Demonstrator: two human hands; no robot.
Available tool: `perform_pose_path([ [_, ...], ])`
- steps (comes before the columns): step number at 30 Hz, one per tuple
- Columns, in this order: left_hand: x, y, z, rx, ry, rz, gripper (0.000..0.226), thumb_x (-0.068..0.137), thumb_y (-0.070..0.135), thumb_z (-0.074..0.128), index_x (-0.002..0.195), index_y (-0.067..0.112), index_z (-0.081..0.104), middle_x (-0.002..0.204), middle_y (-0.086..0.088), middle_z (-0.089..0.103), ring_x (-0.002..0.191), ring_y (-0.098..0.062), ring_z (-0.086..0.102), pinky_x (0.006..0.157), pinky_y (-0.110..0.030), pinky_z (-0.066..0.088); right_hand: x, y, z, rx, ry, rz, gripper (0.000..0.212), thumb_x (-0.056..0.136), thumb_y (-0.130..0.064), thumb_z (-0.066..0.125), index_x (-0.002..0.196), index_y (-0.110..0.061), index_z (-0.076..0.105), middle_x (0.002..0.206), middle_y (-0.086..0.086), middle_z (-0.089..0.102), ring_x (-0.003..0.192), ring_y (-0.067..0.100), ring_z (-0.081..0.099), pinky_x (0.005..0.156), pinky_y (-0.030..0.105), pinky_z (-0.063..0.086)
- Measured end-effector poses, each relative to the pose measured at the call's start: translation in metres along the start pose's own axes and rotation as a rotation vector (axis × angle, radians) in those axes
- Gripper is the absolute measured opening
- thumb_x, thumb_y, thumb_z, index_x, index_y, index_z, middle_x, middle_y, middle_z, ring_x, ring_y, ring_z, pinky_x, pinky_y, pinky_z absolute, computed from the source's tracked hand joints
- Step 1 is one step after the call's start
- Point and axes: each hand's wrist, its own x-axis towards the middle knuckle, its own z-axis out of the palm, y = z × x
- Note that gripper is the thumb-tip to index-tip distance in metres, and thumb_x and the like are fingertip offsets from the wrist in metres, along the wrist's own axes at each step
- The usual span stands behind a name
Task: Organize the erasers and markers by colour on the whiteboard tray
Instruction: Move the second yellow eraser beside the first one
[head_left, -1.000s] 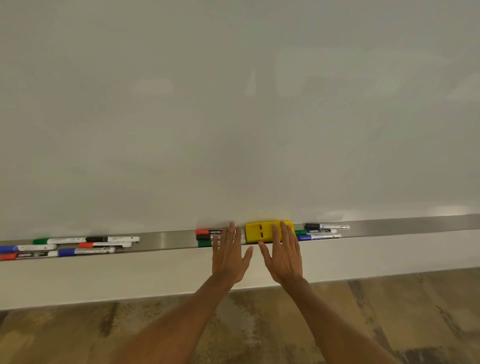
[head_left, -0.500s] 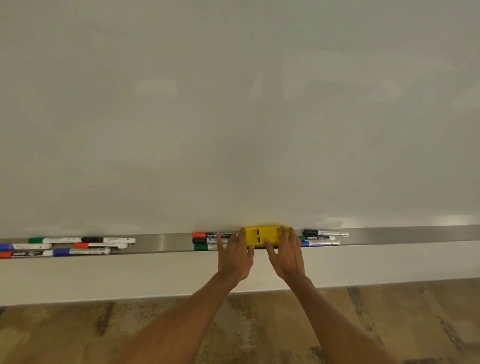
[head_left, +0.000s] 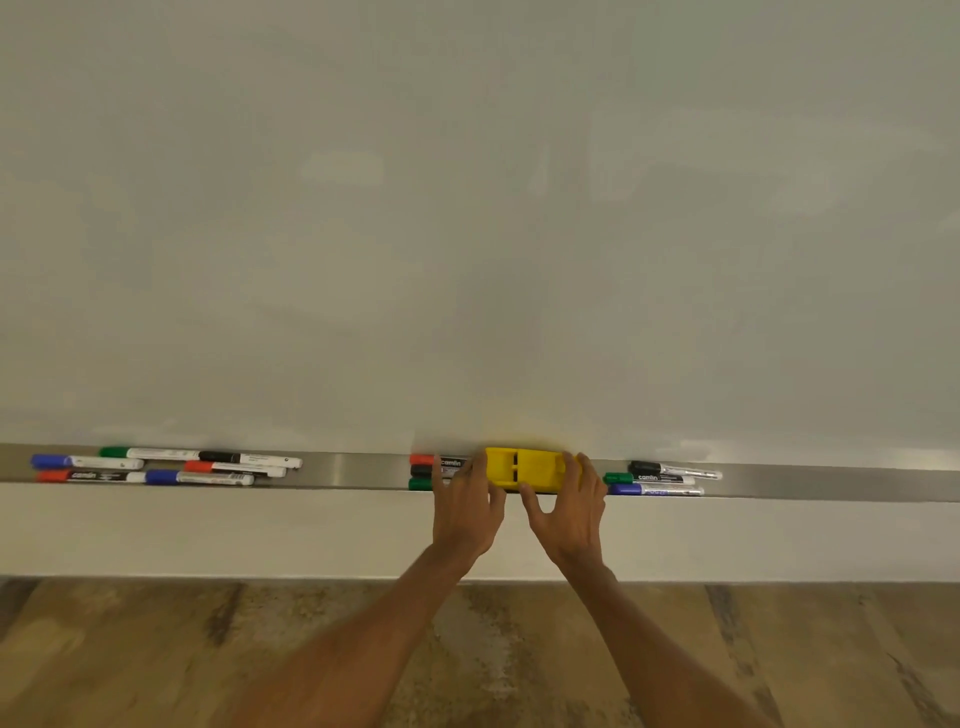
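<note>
Steel tray (head_left: 358, 470) under the whiteboard (head_left: 467, 208) is looking narrow. Your right hand (head_left: 569, 512) is clamping the yellow eraser (head_left: 524, 467) mid-tray, fingers on its right end, thumb under the front edge. Left hand (head_left: 465, 512) is lying over the red, black and green markers (head_left: 423, 470) just beside it; can't tell if it's gripping. Risk: sliding the eraser out could be knocking those markers onto the floor (head_left: 156, 649)

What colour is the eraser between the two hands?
Yellow; the eraser shows best in the head view.
</note>
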Motion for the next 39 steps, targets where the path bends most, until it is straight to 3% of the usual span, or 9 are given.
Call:
perform_pose_path([
  [2,-0.003,-0.011,-0.010,-0.070,0.008,-0.029,0.047,0.093,0.031,0.049,0.137,0.015,0.043,0.126,-0.004,0.062,0.120,-0.021,0.055,0.117,-0.042,0.025,-0.005,-0.010,0.008,0.020,-0.010,-0.020,0.078,0.075,-0.058,0.055,0.135,-0.013,0.033,0.144,0.017,0.036,0.128,0.035,0.038,0.098,0.049,0.041],
  [5,-0.009,-0.031,-0.029,-0.150,-0.007,-0.102,0.055,0.092,0.033,0.053,0.142,0.016,0.035,0.125,-0.007,0.060,0.112,-0.023,0.057,0.098,-0.032,0.045,-0.012,-0.029,0.022,0.025,-0.027,-0.074,0.077,0.076,-0.056,0.058,0.135,-0.015,0.031,0.143,0.016,0.037,0.127,0.034,0.040,0.098,0.049,0.042],
  [14,-0.022,-0.112,-0.075,-0.257,0.071,-0.266,0.063,0.083,0.034,0.068,0.136,0.011,0.044,0.136,-0.011,0.053,0.123,-0.027,0.050,0.104,-0.032,0.038,-0.033,-0.103,0.074,0.077,-0.084,-0.303,0.074,0.072,-0.033,0.071,0.131,-0.014,0.030,0.136,0.022,0.042,0.122,0.039,0.043,0.101,0.050,0.039],
  [25,-0.035,-0.225,-0.146,-0.190,0.148,-0.393,0.070,0.083,0.043,0.065,0.141,0.016,0.038,0.148,-0.008,0.040,0.137,-0.025,0.036,0.111,-0.036,0.030,-0.069,-0.203,0.147,0.110,-0.205,-0.474,0.075,0.075,-0.028,0.072,0.135,-0.011,0.031,0.142,0.020,0.038,0.127,0.030,0.031,0.105,0.047,0.036],
  [33,-0.042,-0.286,-0.187,-0.194,0.205,-0.411,0.052,0.085,0.038,0.064,0.133,0.019,0.051,0.146,-0.011,0.041,0.133,-0.026,0.039,0.107,-0.034,0.035,-0.083,-0.265,0.186,0.093,-0.252,-0.575,0.076,0.074,-0.026,0.072,0.136,-0.006,0.033,0.141,0.021,0.038,0.126,0.030,0.028,0.103,0.049,0.039],
  [39,-0.038,-0.327,-0.213,-0.299,0.246,-0.441,0.063,0.075,0.041,0.074,0.129,0.017,0.054,0.145,-0.010,0.041,0.132,-0.026,0.040,0.107,-0.035,0.036,-0.090,-0.308,0.214,0.097,-0.291,-0.563,0.078,0.074,-0.026,0.073,0.137,-0.009,0.030,0.143,0.020,0.037,0.128,0.029,0.026,0.102,0.053,0.040],
])
